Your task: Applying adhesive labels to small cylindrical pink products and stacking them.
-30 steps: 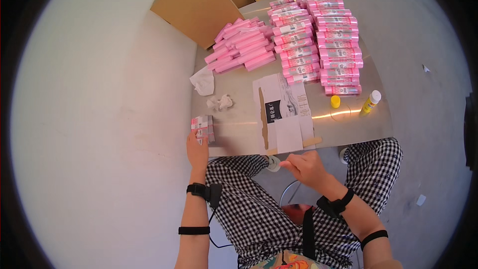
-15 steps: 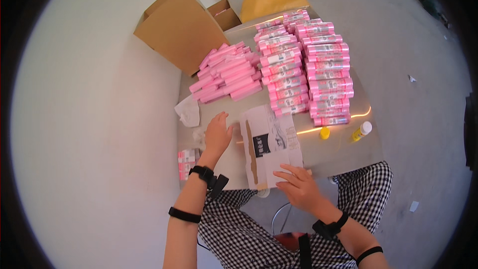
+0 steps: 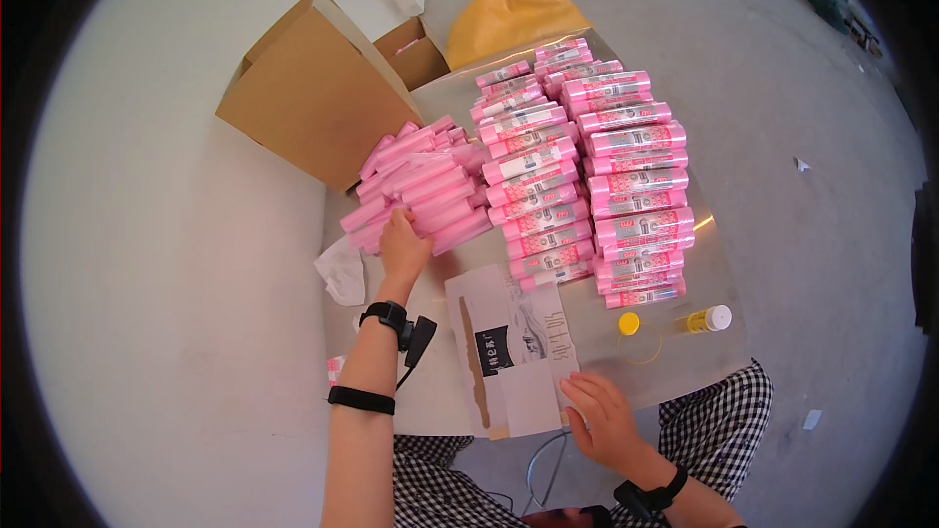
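Note:
At the near edge of a heap of plain pink plastic rolls [image 3: 430, 186], my left hand [image 3: 403, 246] has its fingers bent onto one roll. The fingertips are partly lost among the rolls. A flattened piece of white printed cardboard [image 3: 533, 401] lies on the table in front of me. Beside its lower right edge, my right hand [image 3: 608, 422] is open, fingers stretched out and holding nothing. Past the cardboard, pink rolls with printed labels [image 3: 538, 220] are stacked in two long rows.
A tall brown cardboard box [image 3: 318, 88] stands behind the heap at left. A crumpled white sheet [image 3: 340, 272] lies by the left table edge. At right are a yellow tube with a white end [image 3: 709, 319] and a yellow cap [image 3: 628, 324]. A yellow sack [image 3: 518, 20] sits beyond the table.
My left hand has gone from over the bare tabletop forward to the heap of pink rolls. My right hand has slid from on top of the cardboard to its right edge. The view has shifted.

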`<state>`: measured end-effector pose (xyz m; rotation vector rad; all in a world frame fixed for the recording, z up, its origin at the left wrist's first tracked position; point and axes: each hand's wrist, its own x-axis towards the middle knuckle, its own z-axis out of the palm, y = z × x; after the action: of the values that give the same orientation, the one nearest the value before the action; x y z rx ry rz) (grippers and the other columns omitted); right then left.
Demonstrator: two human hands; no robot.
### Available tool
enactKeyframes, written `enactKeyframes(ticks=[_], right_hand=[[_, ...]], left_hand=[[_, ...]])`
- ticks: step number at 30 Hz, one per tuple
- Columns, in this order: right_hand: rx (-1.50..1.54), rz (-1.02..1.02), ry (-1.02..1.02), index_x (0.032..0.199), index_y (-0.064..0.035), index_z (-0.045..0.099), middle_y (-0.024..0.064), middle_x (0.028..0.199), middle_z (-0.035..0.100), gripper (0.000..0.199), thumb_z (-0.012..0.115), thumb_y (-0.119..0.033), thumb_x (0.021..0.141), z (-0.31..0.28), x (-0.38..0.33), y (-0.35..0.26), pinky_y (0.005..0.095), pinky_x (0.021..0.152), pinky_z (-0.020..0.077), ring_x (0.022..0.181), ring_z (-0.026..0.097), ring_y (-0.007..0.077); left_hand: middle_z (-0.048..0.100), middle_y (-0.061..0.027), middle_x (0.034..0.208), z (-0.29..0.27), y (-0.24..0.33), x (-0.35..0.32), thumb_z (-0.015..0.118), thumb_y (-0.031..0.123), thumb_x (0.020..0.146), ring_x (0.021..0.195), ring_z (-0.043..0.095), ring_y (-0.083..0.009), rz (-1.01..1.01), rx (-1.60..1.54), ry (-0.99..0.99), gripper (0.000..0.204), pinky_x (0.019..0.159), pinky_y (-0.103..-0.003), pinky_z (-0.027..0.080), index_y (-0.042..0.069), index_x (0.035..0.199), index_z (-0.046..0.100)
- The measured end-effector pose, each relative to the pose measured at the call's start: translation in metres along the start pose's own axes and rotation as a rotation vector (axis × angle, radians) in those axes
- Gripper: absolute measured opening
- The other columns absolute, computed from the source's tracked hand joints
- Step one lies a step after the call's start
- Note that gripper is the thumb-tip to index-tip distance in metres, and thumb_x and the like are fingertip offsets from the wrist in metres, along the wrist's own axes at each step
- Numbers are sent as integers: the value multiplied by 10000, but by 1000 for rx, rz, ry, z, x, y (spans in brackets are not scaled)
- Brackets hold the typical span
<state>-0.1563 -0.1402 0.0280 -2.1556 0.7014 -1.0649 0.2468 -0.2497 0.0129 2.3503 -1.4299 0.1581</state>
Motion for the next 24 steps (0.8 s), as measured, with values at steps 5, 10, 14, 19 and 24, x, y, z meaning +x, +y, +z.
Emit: enactKeyframes(ticks=[5,10,14,19,24], right_hand=[[1,-3,-4,1177,-16,561,133,1106,617,394,631,7,790,-1,0,-1,402,867,502,1028,601,317],[14,-18,17,1156,-15,568,138,1067,618,368,628,16,794,-1,0,-11,400,844,510,994,604,330],[144,-66,-29,1178,-43,573,146,1083,616,351,622,-10,832,-3,-9,-11,378,786,519,910,631,295],[949,504,-53,1292,-47,493,133,1101,623,422,612,-53,887,-51,-2,-88,286,651,521,833,637,180],[1156,845,-350,1278,-34,469,124,1136,606,426,634,-50,886,-93,-19,-143,208,578,495,737,604,102]], left_hand=[[605,-127,942,-12,3,-7,710,84,642,918,589,-325,76,-87,57,418,772,-426,471,39,1007,509],[595,-90,906,-47,8,-46,736,21,640,814,601,-251,178,-220,46,345,696,-365,477,31,936,559],[533,-7,848,-89,35,-119,768,17,723,737,554,-101,-241,-816,-64,296,666,-239,473,16,952,579],[543,-58,936,-189,112,-251,734,-96,696,825,609,-156,122,-815,105,341,703,-265,502,45,949,553],[496,-88,983,-245,146,-343,730,-139,646,907,628,-221,440,-707,-91,398,705,-310,522,72,937,559]])
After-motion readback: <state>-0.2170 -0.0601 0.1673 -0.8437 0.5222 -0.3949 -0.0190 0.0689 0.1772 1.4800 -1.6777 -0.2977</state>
